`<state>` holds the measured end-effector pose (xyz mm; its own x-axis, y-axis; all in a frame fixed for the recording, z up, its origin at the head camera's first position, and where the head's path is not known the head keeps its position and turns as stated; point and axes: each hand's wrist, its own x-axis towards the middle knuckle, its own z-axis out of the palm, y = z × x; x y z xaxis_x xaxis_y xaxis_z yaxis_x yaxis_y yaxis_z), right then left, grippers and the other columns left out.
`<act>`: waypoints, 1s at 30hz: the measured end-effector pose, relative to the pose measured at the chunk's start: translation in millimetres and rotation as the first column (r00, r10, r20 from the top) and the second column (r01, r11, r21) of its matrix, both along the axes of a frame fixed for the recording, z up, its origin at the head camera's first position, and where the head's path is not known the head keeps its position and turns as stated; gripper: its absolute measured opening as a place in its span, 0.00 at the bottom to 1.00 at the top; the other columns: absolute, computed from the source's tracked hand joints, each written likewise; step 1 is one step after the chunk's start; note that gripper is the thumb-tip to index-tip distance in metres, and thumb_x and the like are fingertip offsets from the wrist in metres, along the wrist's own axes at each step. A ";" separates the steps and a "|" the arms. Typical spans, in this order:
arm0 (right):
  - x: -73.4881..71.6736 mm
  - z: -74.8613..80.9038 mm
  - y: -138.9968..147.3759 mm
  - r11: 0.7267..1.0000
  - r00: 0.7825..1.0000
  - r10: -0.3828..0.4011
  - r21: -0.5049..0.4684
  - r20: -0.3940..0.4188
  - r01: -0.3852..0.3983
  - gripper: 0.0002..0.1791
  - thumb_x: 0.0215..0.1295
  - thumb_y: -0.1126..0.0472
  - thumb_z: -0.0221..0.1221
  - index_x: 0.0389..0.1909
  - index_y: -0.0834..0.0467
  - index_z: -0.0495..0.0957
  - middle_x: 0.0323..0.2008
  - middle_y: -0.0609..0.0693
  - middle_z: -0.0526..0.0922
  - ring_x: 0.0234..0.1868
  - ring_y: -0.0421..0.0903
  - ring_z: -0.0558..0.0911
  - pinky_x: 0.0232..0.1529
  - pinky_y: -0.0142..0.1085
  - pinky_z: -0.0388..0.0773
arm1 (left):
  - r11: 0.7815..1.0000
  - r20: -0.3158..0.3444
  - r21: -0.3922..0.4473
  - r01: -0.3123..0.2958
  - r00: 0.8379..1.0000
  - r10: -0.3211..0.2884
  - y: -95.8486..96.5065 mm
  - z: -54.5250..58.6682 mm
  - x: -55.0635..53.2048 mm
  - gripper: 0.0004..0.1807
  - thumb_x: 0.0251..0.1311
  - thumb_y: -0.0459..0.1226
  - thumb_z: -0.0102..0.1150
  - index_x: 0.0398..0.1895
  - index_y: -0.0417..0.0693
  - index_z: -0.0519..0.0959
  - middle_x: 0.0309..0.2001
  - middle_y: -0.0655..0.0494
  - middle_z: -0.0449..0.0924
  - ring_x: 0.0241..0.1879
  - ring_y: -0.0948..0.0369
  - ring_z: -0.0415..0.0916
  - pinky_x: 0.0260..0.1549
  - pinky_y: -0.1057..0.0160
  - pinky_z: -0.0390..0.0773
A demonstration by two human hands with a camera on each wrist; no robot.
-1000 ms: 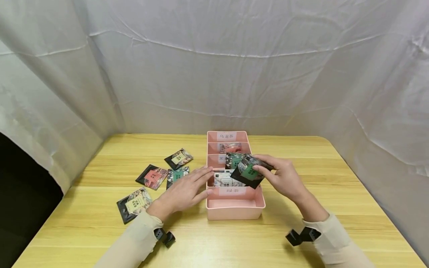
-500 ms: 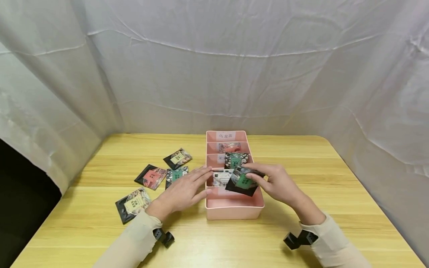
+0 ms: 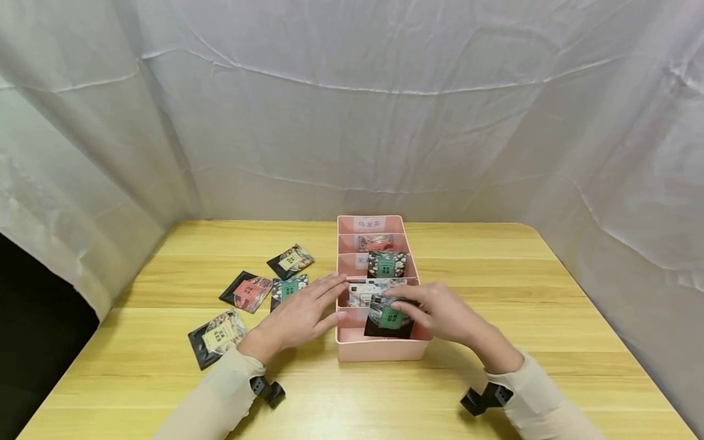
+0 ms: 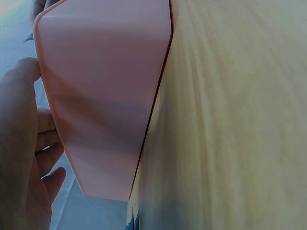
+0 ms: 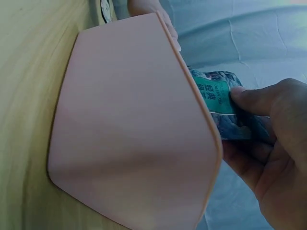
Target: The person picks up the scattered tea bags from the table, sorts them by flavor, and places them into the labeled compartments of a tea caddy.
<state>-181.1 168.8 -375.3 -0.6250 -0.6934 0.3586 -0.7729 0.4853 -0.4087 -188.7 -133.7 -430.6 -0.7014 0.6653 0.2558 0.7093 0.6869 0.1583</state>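
Between thumb and fingers my right hand (image 3: 448,311) pinches a black tea sachet with a green label (image 3: 389,316). The sachet is over the front compartment of the pink divided box (image 3: 382,351), and in the right wrist view its lower part (image 5: 216,93) is hidden behind the box wall. My left hand (image 3: 299,315) touches the box's left rim with its fingertips, the fingers fairly straight, as the left wrist view also shows (image 4: 19,120). Inside the box, a white sachet (image 3: 360,292), a green-labelled floral sachet (image 3: 387,264) and a red-labelled sachet (image 3: 376,242) sit in separate compartments.
Left of the box lie a red-labelled sachet (image 3: 247,291), a green-labelled one (image 3: 288,287) partly under my left hand, and two yellow-labelled ones, one near (image 3: 218,337) and one farther back (image 3: 290,261). A pale curtain (image 3: 352,122) stands behind the wooden table (image 3: 495,263).
My right hand has moved down and toward the front of the box, carrying the green-labelled sachet from above the white sachet to the front compartment. The left hand stays on the rim.
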 end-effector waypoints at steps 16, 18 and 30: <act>3.9 -12.6 -14.0 0.982 0.991 0.108 0.144 0.083 -0.119 0.13 0.72 0.60 0.56 0.53 0.53 0.82 0.39 0.42 0.85 0.20 0.27 0.69 0.26 0.24 0.74 | 1.000 0.005 -0.002 -0.003 1.000 0.003 0.4 1.8 0.9 0.38 0.73 0.61 0.31 0.75 0.46 0.58 0.75 0.49 0.54 0.74 0.54 0.47 0.70 0.50 0.55; 3.8 -14.4 -14.6 0.981 0.991 0.118 0.148 0.070 -0.127 0.12 0.72 0.60 0.56 0.52 0.53 0.82 0.42 0.43 0.86 0.22 0.28 0.72 0.30 0.24 0.76 | 1.000 0.006 -0.003 -0.004 1.000 0.004 0.4 1.4 0.7 0.38 0.73 0.61 0.31 0.75 0.46 0.58 0.75 0.49 0.54 0.74 0.54 0.47 0.70 0.51 0.55; 3.7 -16.0 -12.7 0.978 0.994 0.108 0.177 0.035 -0.112 0.12 0.72 0.57 0.57 0.52 0.52 0.82 0.43 0.42 0.86 0.30 0.28 0.78 0.38 0.29 0.81 | 1.000 -0.001 -0.008 -0.015 1.000 0.015 0.1 -0.8 0.7 0.38 0.73 0.61 0.30 0.75 0.47 0.58 0.76 0.50 0.53 0.75 0.55 0.47 0.70 0.52 0.53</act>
<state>-177.4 156.1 -391.3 -0.5483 -0.8100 0.2082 -0.8164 0.4645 -0.3430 -188.0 -133.5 -431.4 -0.7112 0.6568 0.2508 0.6990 0.6987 0.1523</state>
